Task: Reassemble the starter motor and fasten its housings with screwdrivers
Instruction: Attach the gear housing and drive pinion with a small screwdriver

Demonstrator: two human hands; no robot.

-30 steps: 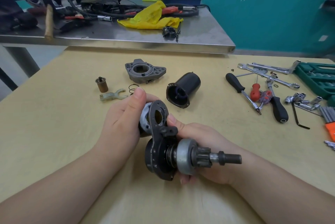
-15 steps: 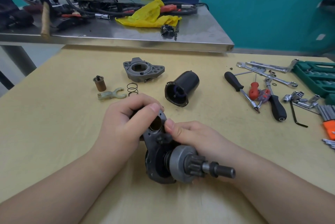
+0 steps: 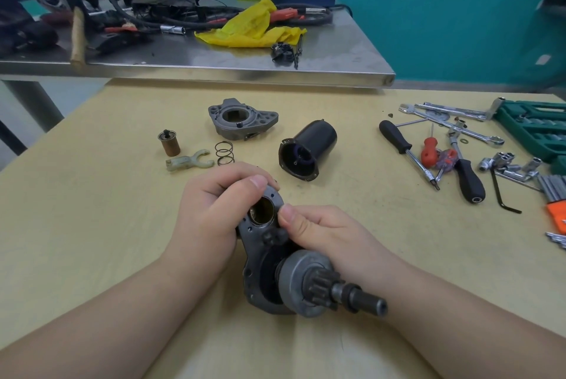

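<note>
On wooden table [image 3: 92, 225]: both hands grip starter motor assembly [image 3: 275, 271], left hand [image 3: 211, 213], right hand [image 3: 318, 231].

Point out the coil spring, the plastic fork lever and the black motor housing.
coil spring [image 3: 225, 152], head view, middle coils.
plastic fork lever [image 3: 187, 161], head view, middle of its shank.
black motor housing [image 3: 320, 138], head view, outer side wall.

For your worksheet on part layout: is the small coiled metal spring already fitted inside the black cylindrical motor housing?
No: the small coiled metal spring lies loose on the table, apart from the black cylindrical motor housing.
</note>
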